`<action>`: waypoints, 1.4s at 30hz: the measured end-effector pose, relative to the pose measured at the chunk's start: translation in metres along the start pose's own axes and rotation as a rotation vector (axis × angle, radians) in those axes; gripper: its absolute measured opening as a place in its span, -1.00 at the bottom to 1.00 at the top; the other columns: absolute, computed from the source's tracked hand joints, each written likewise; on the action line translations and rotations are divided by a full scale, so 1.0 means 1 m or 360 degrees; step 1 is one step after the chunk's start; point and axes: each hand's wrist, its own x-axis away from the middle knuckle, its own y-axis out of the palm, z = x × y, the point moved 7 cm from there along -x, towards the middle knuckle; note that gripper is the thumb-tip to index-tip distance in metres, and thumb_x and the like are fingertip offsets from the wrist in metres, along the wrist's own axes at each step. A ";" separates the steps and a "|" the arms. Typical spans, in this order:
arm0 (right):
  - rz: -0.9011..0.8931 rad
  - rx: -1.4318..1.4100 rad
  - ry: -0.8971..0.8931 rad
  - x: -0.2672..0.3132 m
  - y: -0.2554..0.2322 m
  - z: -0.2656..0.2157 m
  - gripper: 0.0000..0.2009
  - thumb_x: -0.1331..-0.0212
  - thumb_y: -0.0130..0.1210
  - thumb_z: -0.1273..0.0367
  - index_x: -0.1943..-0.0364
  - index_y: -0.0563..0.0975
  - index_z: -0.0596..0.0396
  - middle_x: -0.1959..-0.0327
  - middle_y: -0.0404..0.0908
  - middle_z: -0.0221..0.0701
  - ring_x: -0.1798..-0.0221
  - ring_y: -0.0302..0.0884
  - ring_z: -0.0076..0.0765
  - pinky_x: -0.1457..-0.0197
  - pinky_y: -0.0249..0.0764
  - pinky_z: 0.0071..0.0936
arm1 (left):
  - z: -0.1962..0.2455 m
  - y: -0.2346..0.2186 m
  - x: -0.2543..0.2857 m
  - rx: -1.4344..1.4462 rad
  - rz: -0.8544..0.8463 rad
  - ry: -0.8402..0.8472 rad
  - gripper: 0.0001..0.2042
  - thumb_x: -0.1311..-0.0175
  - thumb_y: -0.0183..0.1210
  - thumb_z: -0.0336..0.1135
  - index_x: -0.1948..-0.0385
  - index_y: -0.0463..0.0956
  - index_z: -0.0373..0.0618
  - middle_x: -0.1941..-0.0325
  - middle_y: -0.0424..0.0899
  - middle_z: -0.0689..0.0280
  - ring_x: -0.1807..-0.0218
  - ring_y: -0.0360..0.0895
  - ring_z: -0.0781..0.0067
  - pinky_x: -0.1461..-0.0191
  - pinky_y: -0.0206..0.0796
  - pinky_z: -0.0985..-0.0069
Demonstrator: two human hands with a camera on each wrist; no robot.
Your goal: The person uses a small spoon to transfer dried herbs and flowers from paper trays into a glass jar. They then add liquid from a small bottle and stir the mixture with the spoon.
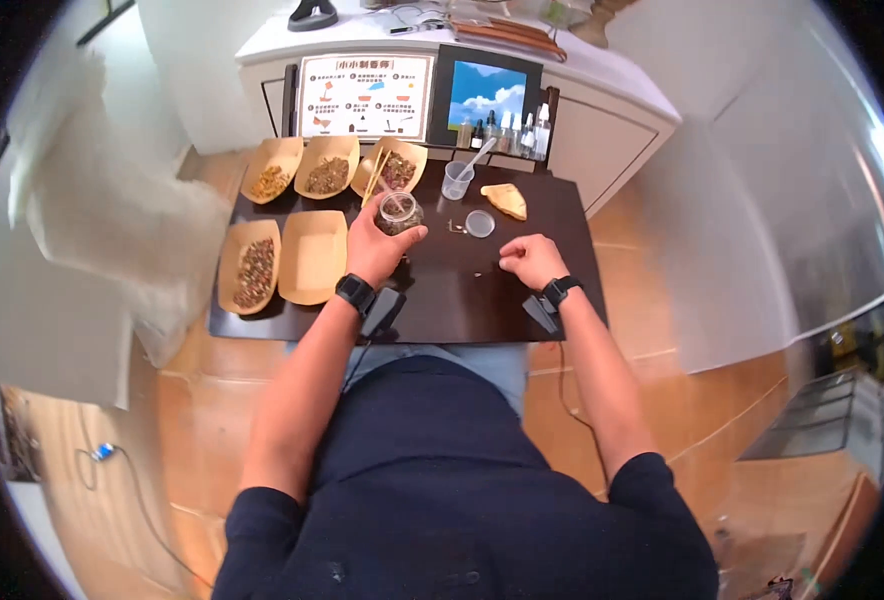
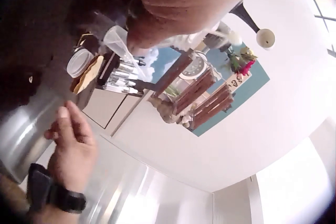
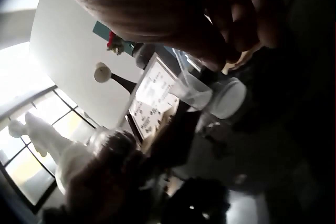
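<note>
My left hand grips a clear glass jar from its near side, above the dark table. Dark dried plant bits show inside the jar, and its mouth faces up. My right hand hovers over the table's right part, fingers loosely curled, thumb near the index finger, nothing visible between them. Beyond it lie a round clear lid with a small metal wire piece beside it, and a yellowish folded piece. A plastic cup holding a white spoon stands farther back.
Cardboard trays of dried material, including one of mixed petals, sit at the left; one tray is bare. Wooden chopsticks lean on a back tray. An instruction board and small bottles line the far edge.
</note>
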 end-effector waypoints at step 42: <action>0.0573 -0.0134 -0.0131 -0.035 0.016 -0.022 -0.70 -0.26 0.37 0.45 -0.08 0.75 0.13 -0.01 0.70 -0.14 0.01 0.75 0.01 -0.19 0.64 -0.16 | 0.005 -0.058 0.101 -0.0507 -0.0176 -0.0061 -0.17 -0.02 0.66 -0.19 -0.39 0.49 -0.23 -0.26 0.73 0.01 -0.29 0.68 0.01 -0.40 0.49 0.19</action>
